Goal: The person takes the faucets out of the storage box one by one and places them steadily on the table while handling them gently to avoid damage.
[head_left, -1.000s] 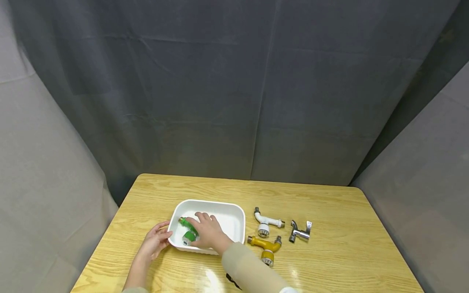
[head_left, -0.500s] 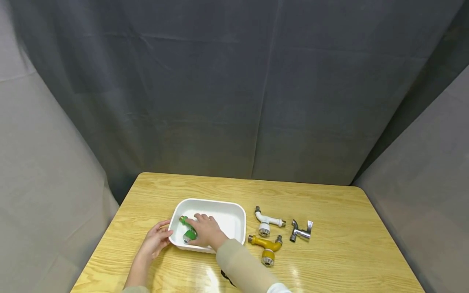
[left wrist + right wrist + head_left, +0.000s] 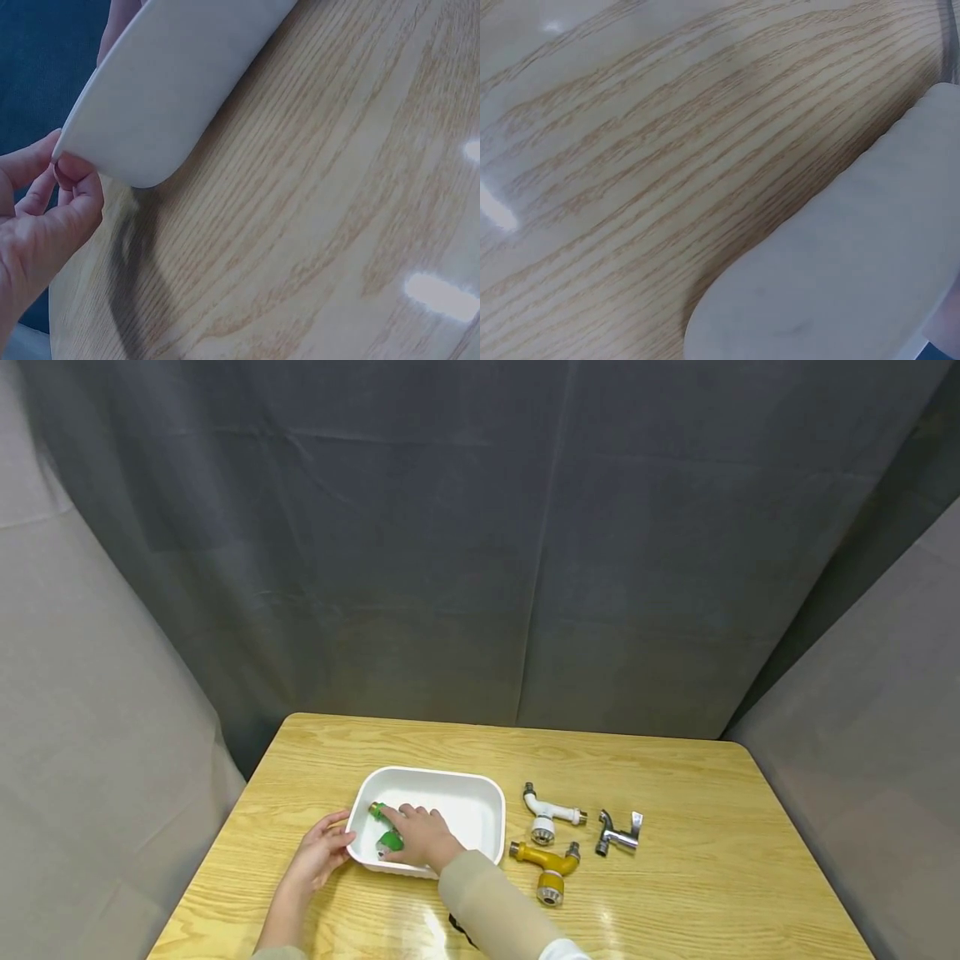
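Observation:
A white plastic tray (image 3: 474,802) stands on the wooden table in the head view. At its left end my left hand (image 3: 318,852) holds the rim; in the left wrist view the thumb and fingers of the left hand (image 3: 45,225) pinch the edge of the tray (image 3: 172,82). Inside the tray's left part lies a green water tap (image 3: 389,841). My right hand (image 3: 423,838) reaches in over the front wall and grips this tap, covering much of it. The right wrist view has mostly the outer wall of the tray (image 3: 832,277).
Right of the tray lie a white tap (image 3: 551,812), a yellow tap (image 3: 546,862) and a chrome tap (image 3: 618,837) on the table (image 3: 712,860). A dark grey curtain (image 3: 420,568) hangs behind, with lighter cloth on both sides.
The right hand has shifted slightly over the green tap and hides more of it. My left hand keeps its hold on the tray rim.

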{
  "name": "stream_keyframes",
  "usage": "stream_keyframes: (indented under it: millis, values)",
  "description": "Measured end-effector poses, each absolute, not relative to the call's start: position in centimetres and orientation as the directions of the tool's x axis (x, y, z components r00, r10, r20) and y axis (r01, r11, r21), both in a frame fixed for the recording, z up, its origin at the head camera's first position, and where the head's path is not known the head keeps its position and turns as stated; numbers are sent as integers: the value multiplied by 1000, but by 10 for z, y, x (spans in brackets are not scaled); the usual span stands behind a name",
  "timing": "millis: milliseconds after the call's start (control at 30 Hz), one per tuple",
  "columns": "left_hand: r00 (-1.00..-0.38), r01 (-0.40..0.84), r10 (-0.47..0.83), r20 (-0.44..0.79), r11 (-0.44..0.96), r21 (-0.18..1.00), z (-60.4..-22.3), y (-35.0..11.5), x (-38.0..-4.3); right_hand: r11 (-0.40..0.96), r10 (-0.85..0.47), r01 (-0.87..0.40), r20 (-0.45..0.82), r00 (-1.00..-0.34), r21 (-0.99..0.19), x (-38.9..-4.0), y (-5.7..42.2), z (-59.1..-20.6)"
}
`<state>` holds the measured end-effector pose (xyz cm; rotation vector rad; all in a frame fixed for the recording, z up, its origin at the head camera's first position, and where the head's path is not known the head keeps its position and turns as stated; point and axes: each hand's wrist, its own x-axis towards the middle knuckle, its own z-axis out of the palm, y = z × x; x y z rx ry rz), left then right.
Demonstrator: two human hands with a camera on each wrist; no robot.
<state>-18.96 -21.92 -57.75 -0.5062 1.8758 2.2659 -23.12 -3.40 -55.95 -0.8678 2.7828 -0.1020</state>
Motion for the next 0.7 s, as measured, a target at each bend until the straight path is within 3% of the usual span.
stream_keyframes:
  millis: [300, 700]
  values:
    - [-933, -321, -93, -346, -214, 923, -578, -220, -190, 831, -556, -544, -194, -808, -116, -232, -36, -563]
    - [-929, -320, -113, -352, -229, 919, -580, -218, -191, 840, -541, -511, -224, -811, -182, -235, -34, -561]
